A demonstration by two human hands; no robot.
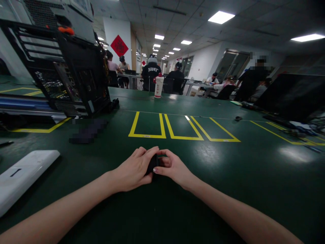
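Note:
A small black object (pixel 151 165) sits between my two hands, just above or on the green table (pixel 203 210); its kind is hard to make out. My left hand (pixel 137 167) is closed around it from the left, the back of the hand facing up. From the right, my right hand (pixel 172 167) pinches the object's near end between thumb and curled fingers. Most of the object is hidden by the fingers. Beyond the hands, yellow tape frames (pixel 147 136) are stuck on the tabletop.
At left stand an open black computer case (pixel 88 81) and a white box-like device (pixel 27 173). A white cup (pixel 158 87) stands near the far edge. A small dark ring-like piece (pixel 238 118) and a dark monitor (pixel 286 95) are at right. Several people sit or stand beyond the table.

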